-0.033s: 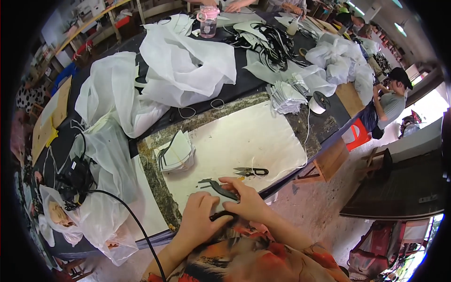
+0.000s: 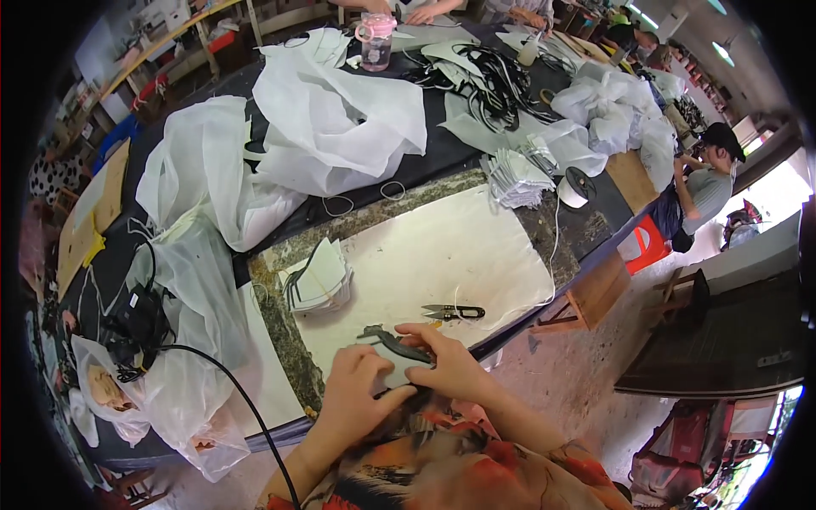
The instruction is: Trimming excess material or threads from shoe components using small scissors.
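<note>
Between two bare hands, one small pale piece (image 2: 398, 371) with one dark curved strip (image 2: 399, 345) along its upper side, at the near edge of one white sheet (image 2: 425, 246). Left hand (image 2: 355, 387) at the left side of the pale piece: fingers curled, gripping its edge, thumb pointing to the right. Right hand (image 2: 450, 364) at the opposite side: forefinger and thumb bent, grasping dark strip and pale piece together. Cannot tell the hold of the lower fingers, hidden from view. Just beyond the right hand, one pair of black snips (image 2: 463, 312), lying flat, blades toward the left. On the left part of the white sheet, one bound stack (image 2: 321, 285) of pale pieces, too many for counting. Farther, one bigger white bundle (image 2: 517, 180) and, near it, one thread spool (image 2: 574, 190). At the far side, one pink-lidded bottle (image 2: 376, 49).
</note>
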Demonstrator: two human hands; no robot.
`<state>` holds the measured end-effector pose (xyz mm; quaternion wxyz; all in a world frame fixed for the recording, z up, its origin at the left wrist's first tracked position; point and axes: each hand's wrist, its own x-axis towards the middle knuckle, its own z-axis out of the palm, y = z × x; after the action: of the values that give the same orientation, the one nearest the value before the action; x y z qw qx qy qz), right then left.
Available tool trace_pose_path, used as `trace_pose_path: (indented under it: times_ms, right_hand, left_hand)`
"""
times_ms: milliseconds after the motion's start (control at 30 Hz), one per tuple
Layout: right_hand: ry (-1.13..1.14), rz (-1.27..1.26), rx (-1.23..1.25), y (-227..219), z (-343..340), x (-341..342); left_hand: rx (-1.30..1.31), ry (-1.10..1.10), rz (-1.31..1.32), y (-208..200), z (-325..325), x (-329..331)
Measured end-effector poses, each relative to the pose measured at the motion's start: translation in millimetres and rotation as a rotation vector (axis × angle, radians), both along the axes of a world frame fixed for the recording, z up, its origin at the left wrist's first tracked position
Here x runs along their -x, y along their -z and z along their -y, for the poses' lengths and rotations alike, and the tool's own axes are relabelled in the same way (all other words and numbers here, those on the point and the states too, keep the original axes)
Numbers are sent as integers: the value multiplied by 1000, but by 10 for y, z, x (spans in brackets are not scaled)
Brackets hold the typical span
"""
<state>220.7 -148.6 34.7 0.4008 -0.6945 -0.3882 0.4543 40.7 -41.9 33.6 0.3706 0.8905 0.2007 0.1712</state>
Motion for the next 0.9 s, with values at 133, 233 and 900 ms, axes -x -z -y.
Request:
trace_pose_path:
  times_ms: [133,233,900]
  right_hand:
    - [-147,-154,-55,-12,-13,-122]
    - [-246,-313,-56,33,-152,-202]
    - [-206,166,-126,-5,-525,-70]
  left_hand:
    - [357,-217,28,-104,-211,60]
    - [1094,-76,-30,-27,-389,170]
    - [178,-226,-75,154,-614,76]
